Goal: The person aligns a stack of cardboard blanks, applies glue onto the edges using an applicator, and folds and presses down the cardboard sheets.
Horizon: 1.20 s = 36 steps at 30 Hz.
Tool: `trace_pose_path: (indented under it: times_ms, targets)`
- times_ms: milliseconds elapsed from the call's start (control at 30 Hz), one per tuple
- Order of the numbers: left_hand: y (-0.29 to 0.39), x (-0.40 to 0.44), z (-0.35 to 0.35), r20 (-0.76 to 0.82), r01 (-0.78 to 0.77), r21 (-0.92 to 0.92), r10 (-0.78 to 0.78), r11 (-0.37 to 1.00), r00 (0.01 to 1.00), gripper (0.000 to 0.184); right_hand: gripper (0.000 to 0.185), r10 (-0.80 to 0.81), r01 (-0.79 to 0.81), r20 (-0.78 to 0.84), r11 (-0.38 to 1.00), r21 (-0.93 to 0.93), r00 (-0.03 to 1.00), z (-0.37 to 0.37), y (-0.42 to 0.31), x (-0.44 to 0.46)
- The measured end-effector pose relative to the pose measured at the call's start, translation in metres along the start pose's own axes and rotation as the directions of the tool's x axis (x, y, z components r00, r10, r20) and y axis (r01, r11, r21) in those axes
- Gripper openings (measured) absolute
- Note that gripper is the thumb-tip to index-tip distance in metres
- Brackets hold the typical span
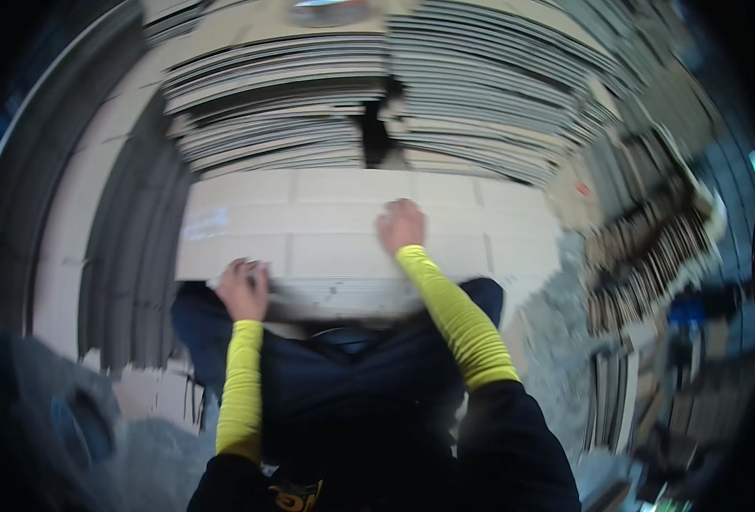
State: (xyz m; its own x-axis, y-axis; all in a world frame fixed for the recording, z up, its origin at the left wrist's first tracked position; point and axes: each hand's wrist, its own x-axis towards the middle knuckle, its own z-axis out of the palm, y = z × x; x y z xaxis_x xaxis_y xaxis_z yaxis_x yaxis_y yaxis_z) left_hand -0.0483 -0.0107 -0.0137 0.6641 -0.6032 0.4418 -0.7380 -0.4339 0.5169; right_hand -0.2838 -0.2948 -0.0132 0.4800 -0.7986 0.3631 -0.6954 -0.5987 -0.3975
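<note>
A flat, pale brown cardboard sheet (pixel 335 205) with crease lines lies across in front of me, above my lap. At its front left edge is my left hand (pixel 243 288), fingers bent, with a small dark patch between thumb and fingers that I cannot make out. My right hand (pixel 401 227) rests on the sheet right of its middle, the fingers curled in. Whatever may be inside that hand is hidden. Both forearms wear yellow sleeves. Below the sheet, a pale ribbed edge (pixel 343 294) shows blurred between my knees.
Stacks of flat cardboard (pixel 284 102) rise behind the sheet, with another stack (pixel 488 85) to their right. More cardboard stands at the left (pixel 130 230). Bundled pieces (pixel 650 247) lean at the right above the grey floor (pixel 557 341). A clear round object (pixel 328 12) sits at the top.
</note>
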Motion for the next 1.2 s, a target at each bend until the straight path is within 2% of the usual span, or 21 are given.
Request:
trace_pose_path:
  times_ms: [100,167,233,300,333,400,467,500,567,667,700,733,800,833,867,933,967,1033,1067,1133,1200]
  targets:
    - [0.003,0.001,0.005,-0.010,0.041,0.085,-0.040,0.996,0.999,0.022,0.031,-0.051,0.053,-0.034,0.998,0.046,0.998,-0.014,0.031,-0.014]
    - [0.000,0.000,0.008,-0.006,0.067,0.103,-0.067,0.992,0.998,0.024,0.029,0.088,-0.104,0.090,0.975,0.198,0.992,-0.042,0.059,-0.026]
    - [0.002,0.000,0.008,-0.001,0.075,0.089,-0.075,0.993,0.997,0.025,0.025,0.178,-0.169,-0.048,0.973,0.157,0.983,-0.070,0.111,-0.039]
    - [0.000,-0.002,0.006,0.028,0.079,0.084,-0.081,0.993,0.996,0.027,0.027,0.424,-0.427,-0.283,0.903,0.054,0.860,-0.101,0.159,-0.057]
    - [-0.002,-0.004,0.008,0.013,0.092,0.085,-0.094,0.992,0.996,0.027,0.045,0.528,-0.577,-0.334,0.814,-0.063,0.781,-0.107,0.202,-0.070]
    - [-0.007,-0.006,0.013,-0.001,0.122,0.054,-0.122,0.991,0.992,0.037,0.085,0.747,-0.835,-0.381,0.525,-0.166,0.545,-0.151,0.188,-0.090]
    - [-0.006,-0.005,0.014,-0.031,0.172,0.074,-0.170,0.982,0.985,0.046,0.125,0.876,-0.920,-0.364,0.377,0.108,0.316,-0.141,0.243,-0.116]
    - [-0.005,-0.008,0.014,-0.048,0.218,0.099,-0.214,0.971,0.976,0.056,0.125,0.872,-0.916,-0.364,0.387,0.107,0.327,-0.138,0.254,-0.119]
    - [-0.006,-0.010,0.013,-0.040,0.250,0.086,-0.248,0.964,0.968,0.064,0.139,0.967,-0.950,-0.229,0.174,0.258,0.115,-0.130,0.268,-0.127]
    - [-0.008,-0.012,0.013,-0.027,0.280,0.071,-0.279,0.957,0.960,0.076,0.141,0.979,-0.903,-0.108,0.203,0.379,0.175,-0.128,0.290,-0.136]
    - [-0.008,-0.014,0.014,-0.017,0.290,0.065,-0.289,0.955,0.957,0.080,0.129,0.970,-0.879,-0.165,0.235,0.415,0.181,-0.127,0.290,-0.137]
    - [-0.009,-0.014,0.014,-0.028,0.300,0.069,-0.299,0.951,0.954,0.080,0.129,0.968,-0.878,-0.159,0.245,0.412,0.195,-0.127,0.294,-0.136]
    - [-0.011,-0.015,0.015,0.014,0.281,0.052,-0.283,0.958,0.959,0.083,0.113,0.944,-0.894,-0.217,0.309,0.324,0.247,-0.133,0.310,-0.132]
    - [-0.009,-0.014,0.013,0.023,0.291,0.057,-0.293,0.955,0.956,0.084,0.087,0.937,-0.930,-0.258,0.295,0.220,0.236,-0.137,0.312,-0.126]
    - [-0.009,-0.013,0.011,0.022,0.301,0.056,-0.303,0.952,0.953,0.084,0.087,0.934,-0.929,-0.259,0.302,0.213,0.245,-0.136,0.326,-0.126]
    - [-0.009,-0.013,0.012,0.042,0.295,0.049,-0.297,0.954,0.954,0.084,0.065,0.952,-0.805,-0.107,0.300,0.512,0.286,-0.130,0.368,-0.132]
    - [-0.011,-0.013,0.014,0.042,0.287,0.041,-0.289,0.957,0.956,0.084,0.065,0.951,-0.807,-0.117,0.305,0.506,0.286,-0.148,0.349,-0.128]
    - [-0.009,-0.012,0.014,0.045,0.289,0.027,-0.290,0.957,0.956,0.085,0.047,0.977,-0.729,0.046,0.122,0.673,0.207,-0.193,0.277,-0.106]
    - [-0.009,-0.012,0.012,0.041,0.286,0.023,-0.287,0.958,0.957,0.085,0.047,0.977,-0.735,0.043,0.129,0.665,0.210,-0.195,0.290,-0.109]
    - [-0.006,-0.012,0.013,0.040,0.303,0.026,-0.304,0.952,0.952,0.084,0.053,0.850,-0.556,-0.105,0.425,0.714,0.516,-0.199,0.316,-0.113]
    - [-0.010,-0.013,0.014,0.035,0.279,0.025,-0.280,0.960,0.959,0.084,0.061,0.668,-0.483,-0.437,0.741,0.467,0.603,-0.214,0.271,-0.104]
